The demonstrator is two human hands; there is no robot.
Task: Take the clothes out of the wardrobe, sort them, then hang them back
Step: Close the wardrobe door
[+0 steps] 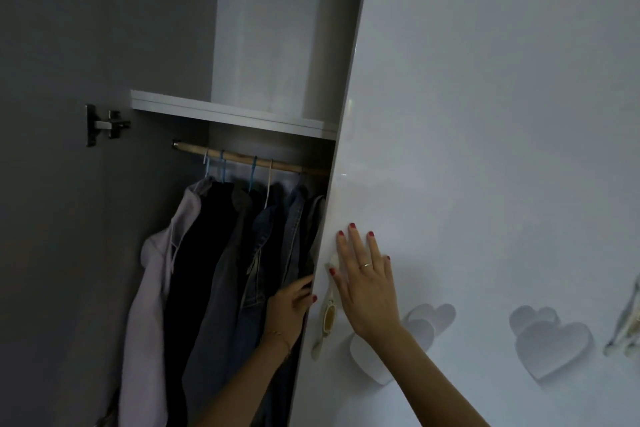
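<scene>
While your right hand [367, 288] lies flat against the glossy white wardrobe door [485, 114], fingers straight and spread, your left hand [289, 308] curls round that door's near edge, with the thumb showing on the front face and the fingers tucked behind it out of sight. Your two hands are close together but apart, with the door edge and its pale handle [327, 312] between them. A ring sits on one finger of your right hand, and a thin bracelet [277, 334] circles your left wrist.

To the left of the door the wardrobe stands open. The clothes [228, 253] hang inside on a wooden rail [242, 158], packed side by side on blue and white hangers [252, 173]: a pale lilac garment [156, 270] at the far left, then a black one, then several denim pieces running right until the door edge hides the rest. Your left hand is just in front of the rightmost denim pieces; whether it touches them you cannot tell.

Above the rail a white shelf [235, 114] spans the compartment. On the dark panel at the left a metal hinge [105, 125] is fixed. On the door front, low and to the right of your right hand, raised white heart shapes [550, 343] stand out in pairs.
</scene>
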